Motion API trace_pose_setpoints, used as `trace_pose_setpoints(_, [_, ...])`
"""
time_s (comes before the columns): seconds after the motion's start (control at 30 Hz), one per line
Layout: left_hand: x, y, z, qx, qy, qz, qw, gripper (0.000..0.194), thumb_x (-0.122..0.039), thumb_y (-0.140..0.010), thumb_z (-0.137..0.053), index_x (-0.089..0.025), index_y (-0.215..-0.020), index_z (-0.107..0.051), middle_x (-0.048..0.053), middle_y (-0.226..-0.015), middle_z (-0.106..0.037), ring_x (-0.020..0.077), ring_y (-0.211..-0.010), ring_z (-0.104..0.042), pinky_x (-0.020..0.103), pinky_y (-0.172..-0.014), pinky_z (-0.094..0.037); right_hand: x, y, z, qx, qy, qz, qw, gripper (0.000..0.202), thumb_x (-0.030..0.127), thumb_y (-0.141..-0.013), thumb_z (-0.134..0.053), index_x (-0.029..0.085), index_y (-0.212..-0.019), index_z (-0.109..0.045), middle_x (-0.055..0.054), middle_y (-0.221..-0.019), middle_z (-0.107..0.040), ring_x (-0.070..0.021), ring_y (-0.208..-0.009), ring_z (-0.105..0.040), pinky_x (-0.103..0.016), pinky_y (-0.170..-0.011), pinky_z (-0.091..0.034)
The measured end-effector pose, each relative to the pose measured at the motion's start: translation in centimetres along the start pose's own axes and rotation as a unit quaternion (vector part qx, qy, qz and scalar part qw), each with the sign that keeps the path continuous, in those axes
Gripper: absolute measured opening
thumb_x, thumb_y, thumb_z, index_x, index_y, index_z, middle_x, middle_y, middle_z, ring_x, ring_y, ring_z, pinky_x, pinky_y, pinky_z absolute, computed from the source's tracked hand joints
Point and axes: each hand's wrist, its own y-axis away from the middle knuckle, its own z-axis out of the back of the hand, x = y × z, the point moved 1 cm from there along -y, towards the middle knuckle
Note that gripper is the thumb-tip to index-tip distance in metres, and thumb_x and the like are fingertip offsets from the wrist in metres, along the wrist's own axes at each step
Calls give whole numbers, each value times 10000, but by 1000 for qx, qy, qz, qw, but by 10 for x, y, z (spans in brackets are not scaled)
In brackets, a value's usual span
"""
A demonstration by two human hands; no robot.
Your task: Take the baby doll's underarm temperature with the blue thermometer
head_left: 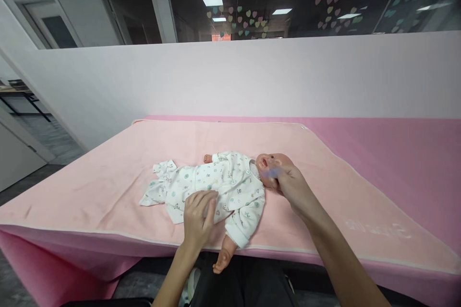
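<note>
A baby doll (275,159) lies on its back with its head to the right, dressed in a white printed outfit (216,180). My left hand (199,213) rests at the near side of the outfit, fingers loosely stretched and thumb apart, seemingly holding nothing. At the doll's face, my right hand (291,183) is closed on a small bluish see-through thing (272,172). That thing is smeared by motion, so its kind does not show; its tip is close below the doll's mouth. One doll arm (226,253) hangs toward the table's near edge.
A peach blanket (108,177) covers much of the table, over a pink cover (396,153) that shows at the right. A white partition (252,76) with dark glass above stands behind. My legs (245,283) are under the near edge.
</note>
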Motion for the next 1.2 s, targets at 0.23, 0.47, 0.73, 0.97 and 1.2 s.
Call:
trace_pose_setpoints(0.23, [18,2,-14,28,-73,29,996,309,-265,-857,-422,-218,-1151,-504,79,-1164,-552,244,-1094,-469,421,-922,-341,-40,18,16,-104,66,-22,992,527,567,-742,-516,185,-422,-344,67,-406,-249,-53,-390,-242,-199,-390,-184])
trace_pose_setpoints(0.47, [27,3,-12,-24,-37,79,996,207,-232,-832,-460,-225,-1022,-545,37,-873,-596,217,-860,-528,381,-784,-405,-122,57,59,-252,184,-110,944,499,579,-786,-421,179,-498,-496,-22,-466,-506,-149,-439,-451,-242,-433,-319])
trace_pose_setpoints(0.73, [-30,-52,-44,-43,-25,-93,994,329,-97,-824,-397,-243,-1078,-546,55,-1038,-538,197,-978,-491,354,-842,-391,-136,67,64,-299,528,-75,791,514,456,-882,-283,176,-600,-609,-73,-467,-571,-178,-407,-489,-252,-422,-282])
trace_pose_setpoints(0.97, [-34,-77,-89,49,-94,-109,988,179,-204,-854,-415,-187,-918,-581,71,-988,-568,215,-940,-493,380,-837,-361,-152,62,54,-309,554,-72,769,422,475,-864,-344,168,-782,-622,-68,-524,-602,-184,-427,-526,-247,-428,-269])
trace_pose_setpoints(1.2, [-26,-55,-87,-18,-68,-122,990,156,-165,-831,-440,-189,-866,-591,43,-874,-610,186,-879,-512,365,-871,-327,-104,4,-28,-184,290,119,932,369,317,-867,-314,142,-1043,-588,-82,-753,-686,-182,-630,-628,-234,-553,-423])
